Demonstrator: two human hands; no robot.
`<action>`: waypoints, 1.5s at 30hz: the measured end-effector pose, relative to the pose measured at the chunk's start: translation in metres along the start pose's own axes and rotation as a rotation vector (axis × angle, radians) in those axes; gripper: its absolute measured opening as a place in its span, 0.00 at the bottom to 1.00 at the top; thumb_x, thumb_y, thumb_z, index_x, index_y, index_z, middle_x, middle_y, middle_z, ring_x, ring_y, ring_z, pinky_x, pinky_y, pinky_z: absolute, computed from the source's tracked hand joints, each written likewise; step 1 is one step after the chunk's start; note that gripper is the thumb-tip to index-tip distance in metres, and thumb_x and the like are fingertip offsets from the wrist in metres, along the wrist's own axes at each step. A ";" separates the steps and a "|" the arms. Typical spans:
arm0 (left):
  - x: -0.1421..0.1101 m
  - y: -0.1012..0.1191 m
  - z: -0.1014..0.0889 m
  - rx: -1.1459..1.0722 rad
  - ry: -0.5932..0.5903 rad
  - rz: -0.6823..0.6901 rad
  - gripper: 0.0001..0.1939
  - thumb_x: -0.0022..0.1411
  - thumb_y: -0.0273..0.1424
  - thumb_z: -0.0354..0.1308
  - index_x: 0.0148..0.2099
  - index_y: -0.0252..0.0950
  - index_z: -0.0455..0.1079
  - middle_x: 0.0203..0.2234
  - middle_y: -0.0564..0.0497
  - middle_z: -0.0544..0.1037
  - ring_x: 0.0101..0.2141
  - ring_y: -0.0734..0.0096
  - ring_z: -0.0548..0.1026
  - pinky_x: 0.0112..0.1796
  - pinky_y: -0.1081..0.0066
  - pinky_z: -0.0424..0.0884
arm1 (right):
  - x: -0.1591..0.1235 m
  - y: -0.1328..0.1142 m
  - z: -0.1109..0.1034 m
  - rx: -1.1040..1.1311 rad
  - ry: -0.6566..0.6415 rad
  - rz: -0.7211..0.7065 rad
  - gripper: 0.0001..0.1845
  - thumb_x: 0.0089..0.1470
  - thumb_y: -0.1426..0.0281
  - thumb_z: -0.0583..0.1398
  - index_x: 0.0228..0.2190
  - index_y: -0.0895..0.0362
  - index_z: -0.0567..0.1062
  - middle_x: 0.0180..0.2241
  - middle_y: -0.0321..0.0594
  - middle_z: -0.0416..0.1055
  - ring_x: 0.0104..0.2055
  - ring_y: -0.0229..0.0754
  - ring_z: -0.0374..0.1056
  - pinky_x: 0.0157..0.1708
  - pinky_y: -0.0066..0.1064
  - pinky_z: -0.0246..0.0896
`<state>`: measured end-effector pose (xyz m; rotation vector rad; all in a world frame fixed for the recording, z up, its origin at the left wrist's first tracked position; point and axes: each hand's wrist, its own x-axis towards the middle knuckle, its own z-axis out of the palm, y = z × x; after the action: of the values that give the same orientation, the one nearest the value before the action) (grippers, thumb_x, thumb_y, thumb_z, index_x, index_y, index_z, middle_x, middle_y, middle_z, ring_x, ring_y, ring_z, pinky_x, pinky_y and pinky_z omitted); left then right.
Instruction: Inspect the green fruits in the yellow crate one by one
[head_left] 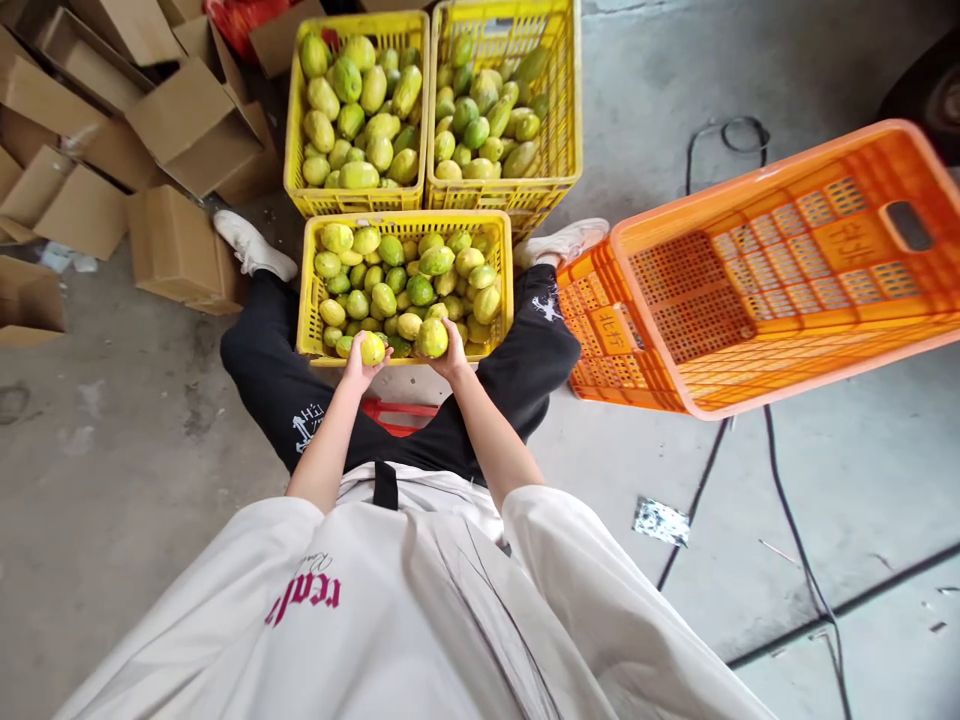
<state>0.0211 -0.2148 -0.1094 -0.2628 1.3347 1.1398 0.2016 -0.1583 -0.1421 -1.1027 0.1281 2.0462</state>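
Note:
I sit on the floor with a yellow crate (pixel 308 300) of green-yellow fruits between my legs. My left hand (pixel 358 371) is closed round one yellow-green fruit (pixel 372 347) at the crate's near edge. My right hand (pixel 453 356) grips another fruit (pixel 432 338) beside it, just over the near rim. Both fruits are held a little apart from each other above the pile.
Two more yellow crates (pixel 292 150) (pixel 574 120) full of fruit stand behind the near one. An orange crate (pixel 757 270) lies tilted on its side to the right, with nothing in it. Cardboard boxes (pixel 187 130) are piled at the left. Black cables (pixel 787 500) run across the concrete floor.

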 end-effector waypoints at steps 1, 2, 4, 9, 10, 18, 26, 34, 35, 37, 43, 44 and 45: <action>0.000 0.000 0.002 -0.007 0.010 0.004 0.20 0.73 0.42 0.51 0.50 0.31 0.74 0.27 0.47 0.80 0.28 0.67 0.81 0.29 0.74 0.78 | -0.002 -0.001 0.000 0.026 0.006 -0.007 0.12 0.59 0.58 0.62 0.34 0.53 0.72 0.26 0.34 0.74 0.37 0.44 0.76 0.36 0.34 0.77; 0.001 0.000 0.003 -0.019 0.016 0.008 0.20 0.73 0.43 0.51 0.50 0.32 0.73 0.28 0.47 0.80 0.28 0.68 0.81 0.29 0.75 0.78 | -0.003 -0.002 0.000 0.051 0.004 -0.004 0.12 0.59 0.57 0.62 0.34 0.53 0.72 0.26 0.34 0.74 0.37 0.44 0.76 0.36 0.35 0.77; 0.001 -0.001 0.005 -0.055 0.024 0.014 0.19 0.72 0.43 0.52 0.50 0.33 0.73 0.28 0.47 0.80 0.28 0.68 0.81 0.29 0.75 0.79 | -0.005 -0.004 0.000 0.088 -0.006 0.028 0.14 0.59 0.56 0.61 0.35 0.54 0.72 0.27 0.36 0.75 0.36 0.46 0.76 0.35 0.37 0.78; 0.001 0.000 0.009 -0.108 0.060 0.014 0.17 0.72 0.43 0.53 0.48 0.36 0.73 0.28 0.49 0.79 0.28 0.69 0.81 0.28 0.76 0.79 | -0.009 -0.007 0.000 0.112 -0.027 0.076 0.17 0.60 0.54 0.59 0.37 0.55 0.72 0.28 0.39 0.76 0.36 0.47 0.77 0.35 0.40 0.79; 0.001 0.000 0.010 -0.112 0.071 0.003 0.16 0.71 0.43 0.54 0.49 0.36 0.72 0.27 0.49 0.79 0.27 0.69 0.81 0.28 0.76 0.78 | -0.009 -0.007 0.000 0.107 -0.027 0.073 0.16 0.60 0.54 0.59 0.37 0.55 0.72 0.28 0.39 0.76 0.36 0.47 0.77 0.36 0.40 0.79; 0.008 0.000 0.003 -0.092 0.007 -0.009 0.18 0.72 0.44 0.53 0.51 0.36 0.72 0.28 0.49 0.80 0.28 0.68 0.82 0.28 0.76 0.79 | -0.008 -0.006 -0.001 0.023 -0.037 0.042 0.17 0.59 0.53 0.59 0.38 0.54 0.72 0.28 0.40 0.77 0.36 0.49 0.77 0.36 0.43 0.80; 0.003 -0.002 0.003 -0.095 0.005 -0.003 0.19 0.73 0.44 0.53 0.52 0.34 0.73 0.29 0.49 0.80 0.30 0.69 0.82 0.31 0.76 0.78 | -0.005 -0.003 -0.004 -0.029 -0.054 0.018 0.15 0.56 0.55 0.61 0.36 0.53 0.72 0.29 0.40 0.77 0.38 0.50 0.78 0.35 0.41 0.80; 0.001 0.000 0.006 -0.109 0.014 -0.005 0.18 0.73 0.43 0.53 0.49 0.33 0.73 0.26 0.50 0.79 0.26 0.69 0.81 0.27 0.76 0.76 | -0.006 -0.001 -0.001 -0.070 -0.019 0.029 0.11 0.57 0.60 0.61 0.38 0.53 0.72 0.27 0.36 0.76 0.36 0.47 0.78 0.35 0.37 0.80; 0.002 0.000 0.007 -0.108 0.023 -0.007 0.18 0.72 0.44 0.54 0.49 0.33 0.72 0.26 0.50 0.79 0.26 0.69 0.81 0.27 0.76 0.76 | -0.005 0.000 -0.001 -0.072 -0.020 0.029 0.11 0.57 0.60 0.62 0.38 0.53 0.71 0.27 0.35 0.76 0.36 0.46 0.78 0.35 0.37 0.80; 0.002 -0.001 0.009 -0.110 0.057 -0.009 0.18 0.70 0.45 0.56 0.50 0.35 0.72 0.26 0.51 0.79 0.26 0.69 0.81 0.27 0.77 0.75 | -0.004 0.000 -0.002 -0.074 -0.021 0.026 0.13 0.56 0.59 0.63 0.39 0.53 0.71 0.27 0.35 0.76 0.35 0.46 0.79 0.35 0.36 0.80; 0.005 -0.008 0.019 -0.100 0.168 0.060 0.15 0.69 0.42 0.58 0.50 0.38 0.68 0.28 0.54 0.77 0.24 0.72 0.80 0.25 0.78 0.74 | -0.003 -0.002 -0.006 -0.050 -0.005 0.021 0.12 0.57 0.59 0.61 0.38 0.54 0.71 0.27 0.36 0.75 0.34 0.46 0.78 0.34 0.37 0.79; 0.005 -0.008 0.019 -0.097 0.161 0.063 0.16 0.69 0.43 0.59 0.51 0.38 0.68 0.28 0.54 0.78 0.24 0.72 0.80 0.25 0.78 0.73 | -0.003 -0.002 -0.006 -0.048 0.002 0.017 0.12 0.57 0.59 0.61 0.38 0.54 0.71 0.27 0.36 0.75 0.34 0.45 0.77 0.34 0.36 0.79; 0.005 -0.008 0.017 -0.095 0.149 0.054 0.17 0.68 0.43 0.59 0.51 0.37 0.68 0.28 0.53 0.78 0.24 0.72 0.80 0.25 0.78 0.73 | -0.003 -0.002 -0.005 -0.046 0.011 0.014 0.11 0.57 0.60 0.61 0.37 0.53 0.71 0.27 0.36 0.75 0.34 0.45 0.77 0.34 0.36 0.79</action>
<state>0.0371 -0.2033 -0.1125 -0.3896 1.4272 1.2510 0.2071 -0.1607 -0.1424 -1.1446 0.0944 2.0650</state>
